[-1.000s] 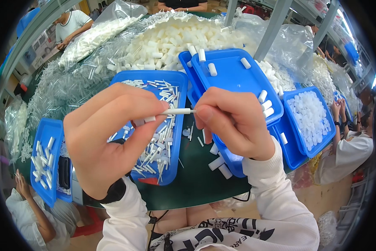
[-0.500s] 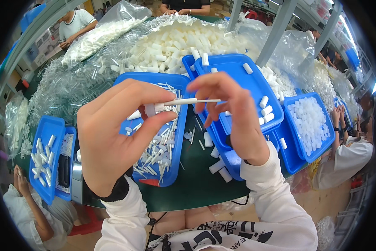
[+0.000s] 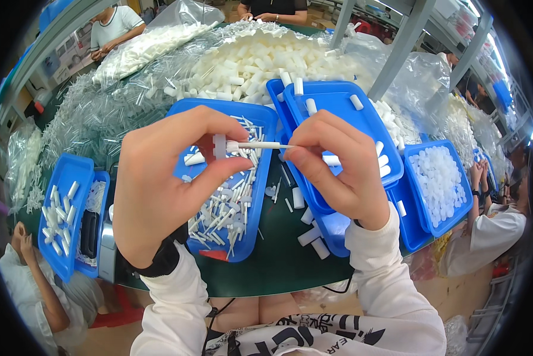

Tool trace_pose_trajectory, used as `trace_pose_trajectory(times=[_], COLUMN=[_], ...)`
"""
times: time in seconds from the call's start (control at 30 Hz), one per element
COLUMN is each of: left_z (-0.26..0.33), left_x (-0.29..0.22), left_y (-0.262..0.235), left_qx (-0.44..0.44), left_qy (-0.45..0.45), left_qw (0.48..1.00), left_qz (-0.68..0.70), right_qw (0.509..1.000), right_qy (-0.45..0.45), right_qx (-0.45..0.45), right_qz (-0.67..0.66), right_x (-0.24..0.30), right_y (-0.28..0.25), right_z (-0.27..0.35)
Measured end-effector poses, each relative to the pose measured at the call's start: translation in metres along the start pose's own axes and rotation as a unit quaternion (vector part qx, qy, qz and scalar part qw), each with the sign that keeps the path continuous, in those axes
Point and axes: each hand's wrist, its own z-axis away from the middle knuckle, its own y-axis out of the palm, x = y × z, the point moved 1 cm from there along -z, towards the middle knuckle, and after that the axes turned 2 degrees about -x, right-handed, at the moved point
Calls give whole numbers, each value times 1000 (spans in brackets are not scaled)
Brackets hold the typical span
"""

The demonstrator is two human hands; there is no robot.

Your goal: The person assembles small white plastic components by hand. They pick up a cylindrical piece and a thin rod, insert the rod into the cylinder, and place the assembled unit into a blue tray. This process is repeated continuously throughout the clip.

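My left hand (image 3: 165,178) pinches a small clear cap (image 3: 220,145) between thumb and fingers. My right hand (image 3: 337,169) holds a thin white stick (image 3: 260,145) by its right end, its tip touching the cap. Both hands hover above a blue tray (image 3: 260,202) filled with several white sticks (image 3: 222,207). A second blue tray (image 3: 337,115) lies right of it, under my right hand, with a few white foam plugs (image 3: 356,102) on it.
A big heap of white foam plugs (image 3: 248,59) and clear tubes (image 3: 94,118) covers the far table. Blue trays stand at the left (image 3: 59,213) and right (image 3: 438,184). Other people sit at the left, right and far side. Metal posts (image 3: 397,53) rise behind.
My hands have come down a little and closer together, and the stick's tip now meets the cap in my left fingers.
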Motion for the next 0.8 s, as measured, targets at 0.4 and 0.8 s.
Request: trace_pose_trajectory(times=[0.4, 0.8], left_z=[4, 22], left_x=[13, 30], left_y=[-10, -48], left_qx=[41, -175], left_qy=[-64, -141], left_qw=[997, 974], left_qz=[14, 1], right_qw=[979, 923], right_qy=[80, 29], right_qx=[182, 368], right_qz=[-49, 112], right_x=[6, -43], right_y=[16, 114], right_z=[-29, -15])
